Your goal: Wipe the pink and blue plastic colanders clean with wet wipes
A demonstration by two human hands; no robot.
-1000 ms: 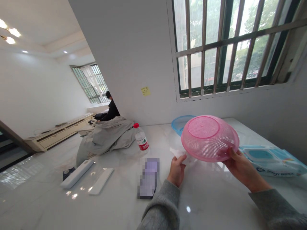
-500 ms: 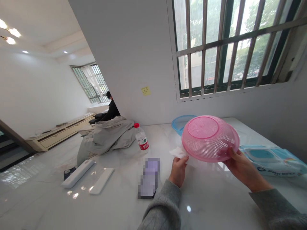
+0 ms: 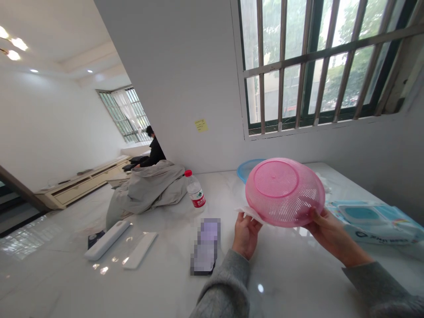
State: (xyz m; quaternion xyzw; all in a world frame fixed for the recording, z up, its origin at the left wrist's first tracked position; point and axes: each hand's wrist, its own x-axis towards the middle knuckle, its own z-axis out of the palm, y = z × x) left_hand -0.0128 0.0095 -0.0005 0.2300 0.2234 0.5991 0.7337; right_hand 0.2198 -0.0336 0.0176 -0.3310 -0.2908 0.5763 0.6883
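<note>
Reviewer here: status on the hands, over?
Right hand holding pink perforated plastic basket by rim; left hand holding white wipe against its edge; blue basket behind, untouched.

Tabletop: you had a white marble-patterned tabletop (image 3: pixel 291 296) carrying everything.
Left side: a crumpled grey fabric heap (image 3: pixel 149 190), a red-capped plastic water bottle (image 3: pixel 195 192), two long white bars (image 3: pixel 106 240).
Right side: a round blue basket (image 3: pixel 248 170), a blue-and-white wipes packet (image 3: pixel 374 226).

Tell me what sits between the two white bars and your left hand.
In the head view, a pixelated flat object, blurred past naming, lies on the marble counter between the white bars and your left hand.
</note>
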